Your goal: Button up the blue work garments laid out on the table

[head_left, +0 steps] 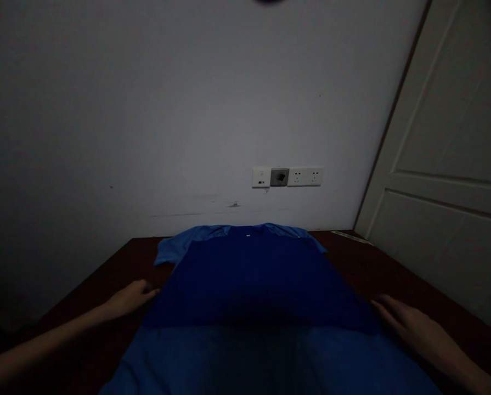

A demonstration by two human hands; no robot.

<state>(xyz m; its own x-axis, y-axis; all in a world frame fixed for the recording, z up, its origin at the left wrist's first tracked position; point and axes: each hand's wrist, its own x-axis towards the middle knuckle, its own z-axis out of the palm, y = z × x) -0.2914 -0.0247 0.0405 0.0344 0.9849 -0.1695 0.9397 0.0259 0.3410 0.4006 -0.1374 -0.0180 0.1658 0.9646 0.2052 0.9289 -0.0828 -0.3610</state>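
Note:
A blue T-shirt (253, 274) lies spread on a dark red surface, its neck end towards the wall. Its middle is deep blue, while the sleeves and the part nearest me are a lighter blue. At the shirt's left side edge, my left hand (132, 299) is closed, fingertips pinched against the cloth. My right hand (410, 323) is at the opposite side edge, fingers drawn together on the fabric; its fingertips are dim. A small pale label (248, 235) shows near the collar.
Behind the dark red tabletop (117, 269) rises a white wall (187, 109) with a row of sockets (305, 176). A pale panelled door (446, 219) stands along the right side. Near the far right corner lies a thin light strip (352, 237). The light is dim.

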